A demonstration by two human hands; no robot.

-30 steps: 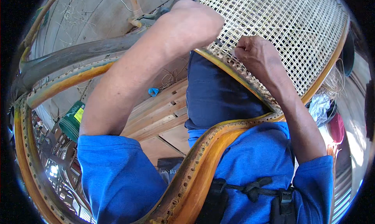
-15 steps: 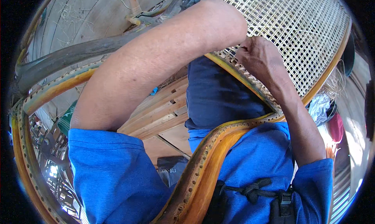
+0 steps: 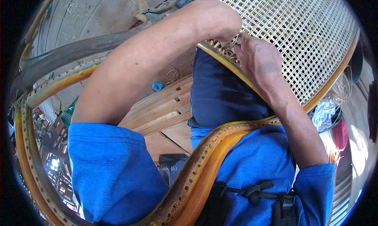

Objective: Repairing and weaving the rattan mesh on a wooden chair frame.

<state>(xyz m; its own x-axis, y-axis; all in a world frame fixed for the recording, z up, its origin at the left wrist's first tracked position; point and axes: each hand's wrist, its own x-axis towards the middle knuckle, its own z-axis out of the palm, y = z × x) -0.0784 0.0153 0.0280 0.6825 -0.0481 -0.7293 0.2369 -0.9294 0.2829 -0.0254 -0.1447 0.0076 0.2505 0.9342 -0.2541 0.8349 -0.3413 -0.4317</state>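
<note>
Since the earlier frame, the left hand (image 3: 225,21) shifts slightly leftward in my view, and the right hand (image 3: 260,58) turns to show more of its back. I locate the woven cane panel (image 3: 303,40) in its wooden frame (image 3: 227,63); both hands are at its lower-left edge, close together. The right fingers curl at the weave; I cannot tell whether they pinch a strand. The left fingers are hidden behind the wrist; their state I cannot tell.

I judge the panel light and springy, its thin strands liable to crack if bent sharply, the frame stiff. Hold by the frame, not mid-weave. Dark cloth (image 3: 220,96) below this edge limits downward travel. The curved holed rail (image 3: 206,147) restricts room toward the body; the panel's broad face leaves clearance rightward.
</note>
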